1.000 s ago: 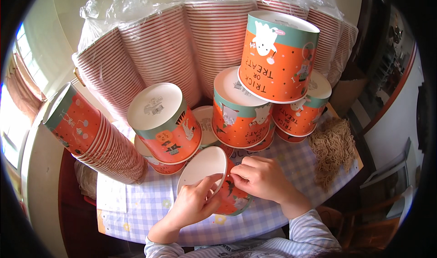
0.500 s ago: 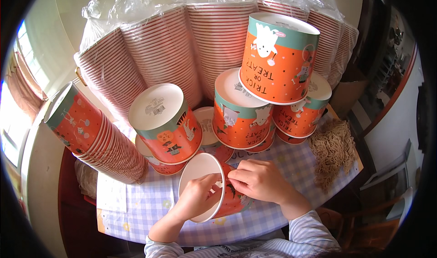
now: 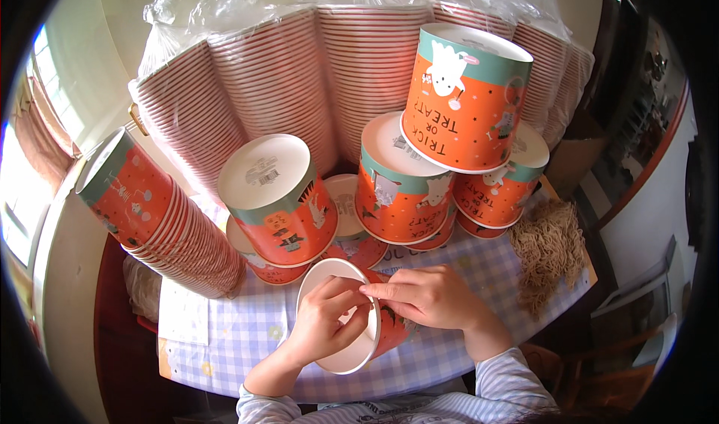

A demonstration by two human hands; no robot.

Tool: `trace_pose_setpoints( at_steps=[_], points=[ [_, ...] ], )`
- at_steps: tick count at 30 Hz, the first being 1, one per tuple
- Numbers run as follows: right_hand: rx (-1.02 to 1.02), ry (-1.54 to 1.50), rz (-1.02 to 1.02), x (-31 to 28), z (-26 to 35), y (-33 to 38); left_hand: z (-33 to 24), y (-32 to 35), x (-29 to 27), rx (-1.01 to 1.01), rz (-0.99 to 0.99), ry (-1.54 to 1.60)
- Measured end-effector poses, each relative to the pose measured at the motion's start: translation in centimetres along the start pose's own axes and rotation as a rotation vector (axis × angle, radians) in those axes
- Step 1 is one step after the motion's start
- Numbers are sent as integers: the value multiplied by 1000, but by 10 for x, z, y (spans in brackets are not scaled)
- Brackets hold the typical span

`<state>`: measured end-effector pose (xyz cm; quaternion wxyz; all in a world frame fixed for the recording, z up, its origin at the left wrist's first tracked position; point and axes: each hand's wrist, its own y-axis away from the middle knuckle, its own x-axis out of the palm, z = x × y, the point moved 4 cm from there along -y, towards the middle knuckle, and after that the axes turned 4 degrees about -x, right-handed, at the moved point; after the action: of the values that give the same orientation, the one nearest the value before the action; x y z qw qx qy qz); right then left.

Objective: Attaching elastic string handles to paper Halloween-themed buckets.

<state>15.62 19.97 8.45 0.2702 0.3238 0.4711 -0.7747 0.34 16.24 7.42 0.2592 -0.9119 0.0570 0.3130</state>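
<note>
An orange paper bucket [image 3: 392,334] lies tilted on its side in front of me, its white mouth facing left. My left hand [image 3: 328,321] reaches into that mouth, thumb and fingertips pinched together near the rim's right side. My right hand [image 3: 431,297] comes from outside the bucket, its thumb and forefinger pinched at the same stretch of rim. The fingertips of both hands almost meet there. Whatever lies between them is too small or hidden to make out. A tangled bundle of tan cords [image 3: 548,248] lies on the table to the right.
Upside-down orange buckets [image 3: 284,226] with teal bands stand stacked just beyond my hands, one [image 3: 468,98] perched high. A leaning stack of nested buckets [image 3: 176,237] is at left. Tall plastic-wrapped stacks [image 3: 374,72] line the back. A checked cloth [image 3: 258,327] covers the table.
My left hand has shifted up and right inside the bucket's mouth. My right fingertips have moved left to the rim, meeting it. The bucket's mouth has moved slightly right.
</note>
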Motion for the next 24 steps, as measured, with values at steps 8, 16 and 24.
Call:
trace_pose_setpoints(
  at_steps=[8,16,24],
  points=[
    [24,-166,-45,2,-8,3,11,-1,-4,-13,95,656],
    [-22,-338,210,3,-8,4,20,7,5,-189,201,1139],
    [-27,-293,233,6,-11,3,12,12,-11,-131,15,911]
  ],
)
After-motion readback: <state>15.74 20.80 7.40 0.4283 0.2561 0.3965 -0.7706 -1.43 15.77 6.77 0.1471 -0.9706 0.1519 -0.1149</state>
